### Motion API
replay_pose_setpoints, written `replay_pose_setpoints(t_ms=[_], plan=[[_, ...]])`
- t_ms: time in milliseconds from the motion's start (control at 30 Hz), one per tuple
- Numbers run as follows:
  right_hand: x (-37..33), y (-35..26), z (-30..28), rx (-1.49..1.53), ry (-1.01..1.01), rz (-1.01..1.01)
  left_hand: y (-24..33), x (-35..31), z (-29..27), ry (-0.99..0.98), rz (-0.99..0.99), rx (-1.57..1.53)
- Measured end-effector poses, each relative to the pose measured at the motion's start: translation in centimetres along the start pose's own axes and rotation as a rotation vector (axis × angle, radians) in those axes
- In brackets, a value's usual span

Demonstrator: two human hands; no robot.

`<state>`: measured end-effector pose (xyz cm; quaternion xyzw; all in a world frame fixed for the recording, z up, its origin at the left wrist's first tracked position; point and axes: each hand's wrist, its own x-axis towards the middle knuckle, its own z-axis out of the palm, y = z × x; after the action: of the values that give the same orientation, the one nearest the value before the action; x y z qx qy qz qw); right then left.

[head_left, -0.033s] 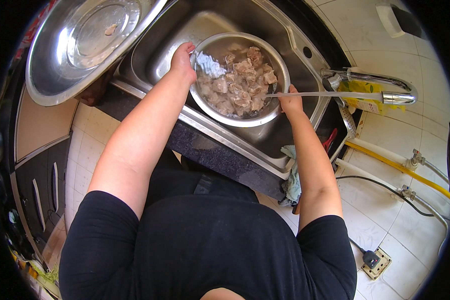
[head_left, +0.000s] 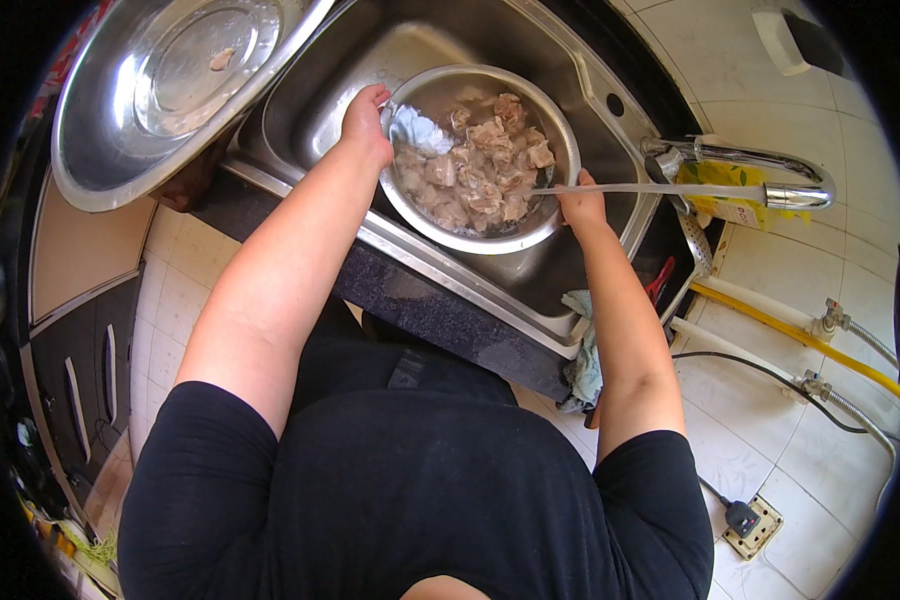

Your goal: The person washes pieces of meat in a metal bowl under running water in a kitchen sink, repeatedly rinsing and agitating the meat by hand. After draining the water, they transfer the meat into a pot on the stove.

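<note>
Left hand [head_left: 367, 128] flat-ish on bowl's [head_left: 475, 244] left rim, fingers close together, can't tell if clamped. Right hand [head_left: 583, 205] gripping opposite rim. Bowl's sitting in sink [head_left: 315, 110], meat chunks [head_left: 488, 138] in cloudy water inside. Tap [head_left: 799, 195] running, stream [head_left: 680, 188] landing by right hand. Big basin [head_left: 88, 165] up left, one scrap [head_left: 222, 60] in it. Rinse step, I reckon; next move wants firm two-sided hold, bowl level.

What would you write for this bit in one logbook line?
Left hand: touching metal bowl, left side | right hand: touching bowl, right side | bowl: meat-like chunks in water | tap: stream running into bowl
</note>
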<state>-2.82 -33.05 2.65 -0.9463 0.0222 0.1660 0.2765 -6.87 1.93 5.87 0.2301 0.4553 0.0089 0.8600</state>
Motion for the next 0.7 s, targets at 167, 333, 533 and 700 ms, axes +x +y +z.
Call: replay_pose_setpoints(t_ms=[167,333,533,700], plan=[[-0.2,-0.6,-0.1,-0.01,0.006,0.036,-0.1,0.6,-0.2,0.005,-0.011,-0.011],[-1.0,-2.0,-0.5,0.04,-0.028,0.058,0.0,0.2,-0.1,0.016,-0.007,-0.015],[-1.0,-1.3,-0.3,0.005,0.015,-0.011,-0.1,0.6,-0.2,0.013,0.014,0.007],[-0.8,-1.0,-0.2,-0.006,0.023,-0.017,-0.1,0.7,-0.3,0.007,0.008,0.004]])
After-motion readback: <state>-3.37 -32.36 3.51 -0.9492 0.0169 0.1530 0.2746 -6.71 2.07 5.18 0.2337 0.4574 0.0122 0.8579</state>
